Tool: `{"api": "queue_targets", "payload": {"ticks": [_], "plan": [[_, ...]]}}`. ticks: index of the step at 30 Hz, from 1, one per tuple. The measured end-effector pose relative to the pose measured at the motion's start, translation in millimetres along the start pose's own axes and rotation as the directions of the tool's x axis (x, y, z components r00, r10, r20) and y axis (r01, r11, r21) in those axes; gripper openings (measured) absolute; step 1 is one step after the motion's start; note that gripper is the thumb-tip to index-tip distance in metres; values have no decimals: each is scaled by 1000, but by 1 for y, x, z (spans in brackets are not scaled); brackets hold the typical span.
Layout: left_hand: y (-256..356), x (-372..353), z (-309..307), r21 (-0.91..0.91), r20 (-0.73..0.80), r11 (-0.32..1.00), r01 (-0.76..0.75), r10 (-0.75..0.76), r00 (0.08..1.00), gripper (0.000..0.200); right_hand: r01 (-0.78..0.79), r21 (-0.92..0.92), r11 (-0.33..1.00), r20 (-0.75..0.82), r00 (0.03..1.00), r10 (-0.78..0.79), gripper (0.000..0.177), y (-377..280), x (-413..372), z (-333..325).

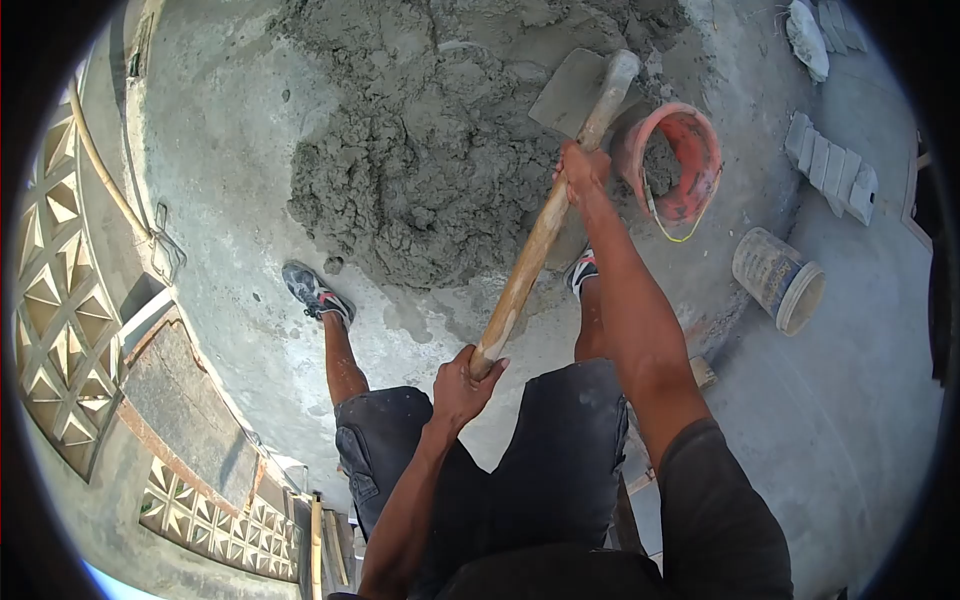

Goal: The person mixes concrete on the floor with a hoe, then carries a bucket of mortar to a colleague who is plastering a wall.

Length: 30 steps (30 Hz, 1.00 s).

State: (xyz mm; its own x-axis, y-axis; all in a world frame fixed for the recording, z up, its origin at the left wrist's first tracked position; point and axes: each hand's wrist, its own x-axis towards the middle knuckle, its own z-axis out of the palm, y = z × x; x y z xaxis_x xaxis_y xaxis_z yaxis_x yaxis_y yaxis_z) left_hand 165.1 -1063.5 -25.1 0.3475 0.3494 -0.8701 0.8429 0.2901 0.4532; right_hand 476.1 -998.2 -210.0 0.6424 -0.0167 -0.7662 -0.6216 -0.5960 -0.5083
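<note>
Both of my hands grip the long wooden handle of a hoe (530, 265), which slants up and to the right. My left hand (465, 385) is closed round the near end of the handle, in front of my shorts. Farther along, my right hand (583, 170) is wrapped round the handle close to the head. The flat metal blade (566, 92) is at the right side of a heap of wet grey mortar (420, 170). Just right of the blade stands a red bucket (690, 150) with some mortar inside and a thin wire handle.
A dirty white bucket (775, 275) lies tipped on its side at right. Grey slatted blocks (832, 168) and a white bag (807, 40) are beyond it. Patterned openwork blocks (62, 330) line the left. My feet stand apart at the heap's near edge.
</note>
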Motion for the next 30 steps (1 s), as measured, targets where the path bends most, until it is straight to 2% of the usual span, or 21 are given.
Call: {"api": "queue_targets", "payload": {"ticks": [1,4,5,8,11,14,17,18,21,23,24,28,30], "plan": [[-2,-12,-16,41,-8,999,31,-31,999,41,-58,-41,997,-15,998,57,11,14,0,11],[7,-67,-69,167,-55,974,151,-144,988,42,-239,38,970,97,967,234,9,60,-45,22],[14,-92,-82,202,-71,955,219,-209,975,44,-345,60,937,147,931,333,9,91,-62,26],[39,-135,-111,273,-55,929,249,-243,968,45,-568,58,821,313,791,526,8,159,-90,51],[74,-146,-115,252,-121,965,73,-43,992,53,-659,176,731,497,701,512,17,162,-110,45],[128,-153,-117,302,148,952,46,-95,984,77,-701,82,708,522,635,569,18,138,-102,25],[191,-162,-108,271,432,958,-96,-32,901,80,-807,109,581,649,501,573,16,117,-88,-19],[201,-167,-100,209,421,962,-177,75,904,82,-807,85,585,656,487,577,16,103,-88,-34],[226,-199,-75,40,362,914,-404,364,858,86,-865,135,484,718,422,553,15,56,-92,-87],[246,-214,-61,-57,296,844,-534,525,798,86,-871,168,461,735,423,530,14,17,-98,-130],[255,-221,-56,-128,333,820,-558,565,755,86,-874,182,451,744,422,517,13,-3,-103,-151],[267,-246,-56,-207,319,660,-722,743,588,85,-728,354,587,633,648,423,10,-78,-126,-232],[259,-246,-80,-178,437,764,-620,626,646,81,-582,468,665,509,793,335,9,-98,-135,-251]]}}
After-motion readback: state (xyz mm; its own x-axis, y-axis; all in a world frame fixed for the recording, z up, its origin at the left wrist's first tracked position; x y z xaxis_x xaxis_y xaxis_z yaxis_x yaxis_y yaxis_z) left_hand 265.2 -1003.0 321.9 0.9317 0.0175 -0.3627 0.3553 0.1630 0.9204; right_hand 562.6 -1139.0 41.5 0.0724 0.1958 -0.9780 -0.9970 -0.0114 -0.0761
